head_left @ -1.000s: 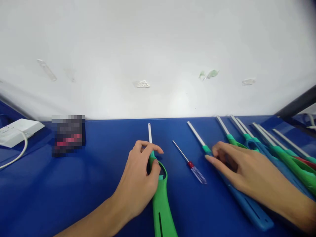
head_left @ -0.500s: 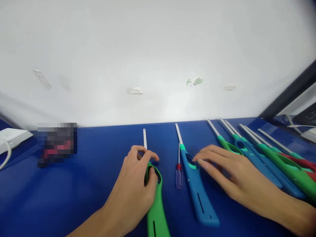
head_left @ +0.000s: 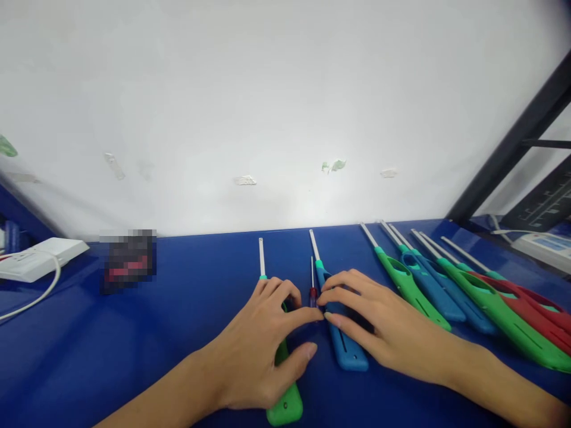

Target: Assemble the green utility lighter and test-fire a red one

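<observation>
A green long-reach lighter (head_left: 286, 407) lies on the blue table beneath my left hand (head_left: 267, 339), which covers its middle. That hand's thumb and index finger are spread apart, the index tip reaching over the lower handle of a small screwdriver (head_left: 313, 294). My right hand (head_left: 379, 324) is arched over a blue long-reach lighter (head_left: 350, 353), fingers apart. Its fingertips come close to the screwdriver handle and the left index tip; whether they touch the handle cannot be made out. The screwdriver lies between the two lighters, with a thin shaft and a red and purple handle.
To the right lies a row of several more lighters, among them a green one (head_left: 413, 291), a blue one (head_left: 435, 294) and a red one (head_left: 520, 297). A pixelated dark item (head_left: 129, 261) and a white box (head_left: 42, 261) with a cable stand left. A white wall (head_left: 267, 119) rises behind.
My left index finger and thumb have spread and swung right, off the green lighter's trigger opening. My right hand has moved left over the blue lighter. The camera view has shifted.
</observation>
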A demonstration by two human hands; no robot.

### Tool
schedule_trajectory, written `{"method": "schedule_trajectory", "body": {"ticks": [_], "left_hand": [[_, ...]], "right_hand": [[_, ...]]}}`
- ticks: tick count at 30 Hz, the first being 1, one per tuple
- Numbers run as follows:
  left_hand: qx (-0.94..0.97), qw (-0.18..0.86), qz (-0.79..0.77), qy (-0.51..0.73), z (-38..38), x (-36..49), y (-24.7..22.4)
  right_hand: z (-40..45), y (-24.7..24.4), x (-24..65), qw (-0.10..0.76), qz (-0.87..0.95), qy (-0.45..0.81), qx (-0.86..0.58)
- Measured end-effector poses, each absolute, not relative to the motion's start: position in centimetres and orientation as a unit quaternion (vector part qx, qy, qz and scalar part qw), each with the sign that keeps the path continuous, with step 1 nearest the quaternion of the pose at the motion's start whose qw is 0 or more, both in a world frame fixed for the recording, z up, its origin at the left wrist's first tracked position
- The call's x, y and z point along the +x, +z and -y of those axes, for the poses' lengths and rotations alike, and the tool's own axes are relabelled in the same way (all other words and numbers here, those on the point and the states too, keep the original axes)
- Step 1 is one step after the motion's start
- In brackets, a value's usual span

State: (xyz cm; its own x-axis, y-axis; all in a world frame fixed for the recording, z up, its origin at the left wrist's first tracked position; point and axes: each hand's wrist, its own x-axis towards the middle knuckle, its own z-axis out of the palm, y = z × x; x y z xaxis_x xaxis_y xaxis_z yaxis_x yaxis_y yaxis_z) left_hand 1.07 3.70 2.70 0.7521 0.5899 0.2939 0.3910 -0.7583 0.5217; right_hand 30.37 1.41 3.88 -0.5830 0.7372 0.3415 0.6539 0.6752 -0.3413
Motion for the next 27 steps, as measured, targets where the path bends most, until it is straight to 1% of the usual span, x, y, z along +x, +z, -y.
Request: {"method": "schedule_trajectory", "body": {"ticks": [5, 9, 16, 22, 27], "left_hand": [[0.926, 0.191, -0.258, 0.2, -4.4, 1.5, 2.5], [0.925, 0.171, -0.284, 0.188, -4.2, 1.5, 2.6], [0.915, 0.174, -0.323, 0.166, -4.0, 1.6, 3.2], [0.909, 0.179, -0.344, 0.155, -4.0, 1.7, 3.2], [0.9, 0.186, -0.349, 0.186, -3.7, 1.6, 3.4]], "right_hand": [[-1.6, 3.2, 30.7, 0.25, 0.88, 0.087, -0.395], [-1.5, 2.3, 30.7, 0.272, 0.872, 0.075, -0.4], [-2.4, 1.3, 31.8, 0.293, 0.848, 0.033, -0.44], [-4.0, 2.2, 33.5, 0.305, 0.824, -0.016, -0.477], [-5.6, 4.2, 37.3, 0.316, 0.79, -0.076, -0.52]]}}
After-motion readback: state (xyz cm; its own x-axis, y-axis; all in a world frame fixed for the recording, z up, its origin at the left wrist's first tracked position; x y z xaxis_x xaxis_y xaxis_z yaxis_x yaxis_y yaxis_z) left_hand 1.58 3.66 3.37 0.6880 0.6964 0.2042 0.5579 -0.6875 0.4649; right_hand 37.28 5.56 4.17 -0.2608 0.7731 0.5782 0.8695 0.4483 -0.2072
